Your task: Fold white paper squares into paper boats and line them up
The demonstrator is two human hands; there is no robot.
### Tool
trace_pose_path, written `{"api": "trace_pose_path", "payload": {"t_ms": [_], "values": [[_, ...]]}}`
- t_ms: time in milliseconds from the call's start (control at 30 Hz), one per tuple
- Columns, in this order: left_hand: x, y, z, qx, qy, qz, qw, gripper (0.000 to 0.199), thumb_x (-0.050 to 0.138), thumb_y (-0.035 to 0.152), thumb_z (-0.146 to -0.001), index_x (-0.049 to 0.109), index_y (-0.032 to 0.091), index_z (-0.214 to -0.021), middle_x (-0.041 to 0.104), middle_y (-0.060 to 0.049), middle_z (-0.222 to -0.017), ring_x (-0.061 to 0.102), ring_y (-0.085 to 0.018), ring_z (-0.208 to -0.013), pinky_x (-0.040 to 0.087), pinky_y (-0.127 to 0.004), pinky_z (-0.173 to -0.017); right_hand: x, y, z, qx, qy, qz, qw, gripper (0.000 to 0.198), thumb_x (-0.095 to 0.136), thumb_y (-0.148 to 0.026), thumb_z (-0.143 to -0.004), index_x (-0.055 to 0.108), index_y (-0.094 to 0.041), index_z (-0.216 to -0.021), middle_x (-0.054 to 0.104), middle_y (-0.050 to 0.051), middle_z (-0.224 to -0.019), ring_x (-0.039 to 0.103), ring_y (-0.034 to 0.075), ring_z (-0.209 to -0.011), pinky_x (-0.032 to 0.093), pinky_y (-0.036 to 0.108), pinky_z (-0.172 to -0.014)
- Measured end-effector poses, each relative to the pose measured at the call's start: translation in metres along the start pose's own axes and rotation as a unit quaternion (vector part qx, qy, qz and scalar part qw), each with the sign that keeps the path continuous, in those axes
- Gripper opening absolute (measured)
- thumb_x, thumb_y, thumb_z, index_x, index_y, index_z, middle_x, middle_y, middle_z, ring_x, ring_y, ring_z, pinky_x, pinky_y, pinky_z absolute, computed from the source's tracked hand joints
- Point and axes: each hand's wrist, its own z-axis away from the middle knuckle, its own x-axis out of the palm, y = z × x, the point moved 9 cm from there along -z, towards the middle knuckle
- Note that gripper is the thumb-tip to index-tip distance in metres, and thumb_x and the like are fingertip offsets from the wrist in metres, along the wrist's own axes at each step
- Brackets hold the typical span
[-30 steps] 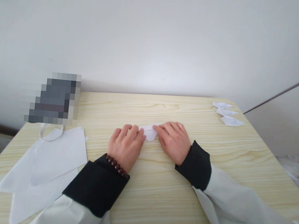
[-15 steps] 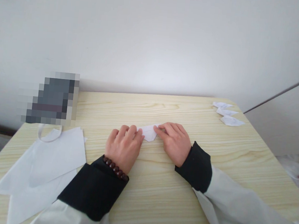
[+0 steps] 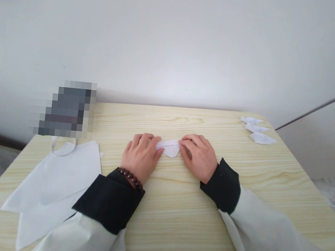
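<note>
A small piece of folded white paper [image 3: 171, 149] lies low over the middle of the table, with a narrow strip along its far edge and a tapered near side. My left hand [image 3: 141, 156], with a dark bead bracelet at the wrist, pinches the paper's left end between thumb and fingers. At its right end, my right hand [image 3: 199, 157] grips the paper with thumb and fingertips. Both ends of the paper are partly hidden by the fingers.
White paper sheets [image 3: 71, 171] lie loosely overlapped on the left, with a white loop [image 3: 63, 154] on them. A blurred dark object [image 3: 66, 110] stands behind. Three folded white paper pieces [image 3: 262, 138] sit at the far right of the wooden table [image 3: 169, 224], against a wall.
The paper's far edge now shows a folded strip between the hands. Both hands have shifted slightly, and the whole view has moved a little to the left.
</note>
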Motion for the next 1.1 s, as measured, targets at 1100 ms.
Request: {"api": "trace_pose_path", "payload": {"t_ms": [1100], "values": [[0.026,-0.022,-0.006,-0.094,-0.091,0.502,0.855,0.028,0.060,0.034,-0.078,0.060,0.017,-0.100,0.064,0.000,-0.070,0.059,-0.013,-0.063,0.047,-0.023,-0.060,-0.019,-0.012,-0.007,-0.083,0.073,-0.237,0.965,0.007,0.050,-0.022,-0.086,0.056,-0.019,-0.086,0.054,0.010,-0.110,0.053,0.020,-0.102,0.045,0.037,-0.086]]}}
